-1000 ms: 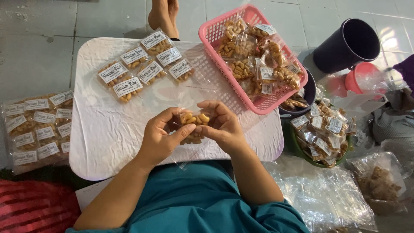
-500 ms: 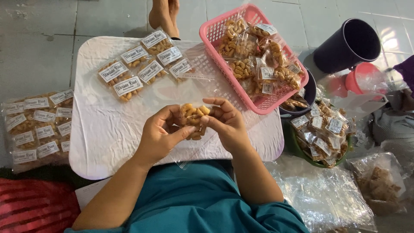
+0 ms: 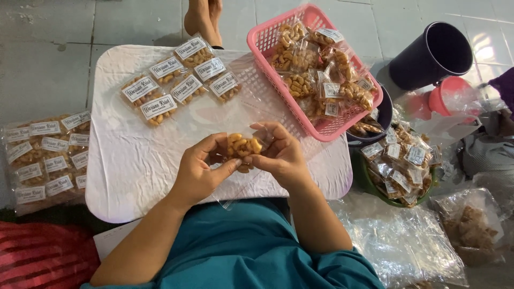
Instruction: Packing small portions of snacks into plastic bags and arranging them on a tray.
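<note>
**Both hands on one small packet of snacks over the low table**

Far left on the floor we see a clear bag of labelled packets (image 3: pixel 45 155), laid flat in rows. Just right of it stands the low white table (image 3: pixel 128 171), and on its far part lie six labelled snack packets (image 3: pixel 179 79) in two loose rows, well apart from our hands.

At the near middle of the table our left hand (image 3: pixel 201 174) comes in from the left, fingers curled and thumb pressed forward, pinching the left side of a small clear packet of golden snacks (image 3: pixel 243 147). Our right hand (image 3: pixel 281 155) meets it from the right, fingers closed round the packet's right side and top edge. So the packet sits between the two hands, gripped by both and lifted just above the tabletop, with its long axis running roughly left to right from one hand to the other. Neither hand is nearer; both touch it. We cannot tell whether its mouth is sealed, as the fingers cover it.

Further right, a pink basket (image 3: pixel 262 40) rests tilted on the table's far right corner, heaped with more filled packets. Beyond it a dark cup (image 3: pixel 428 56) lies on its side, a green bowl of packets (image 3: pixel 375 184) stands on the floor, and loose clear plastic bags (image 3: pixel 407 241) spread near right.
</note>
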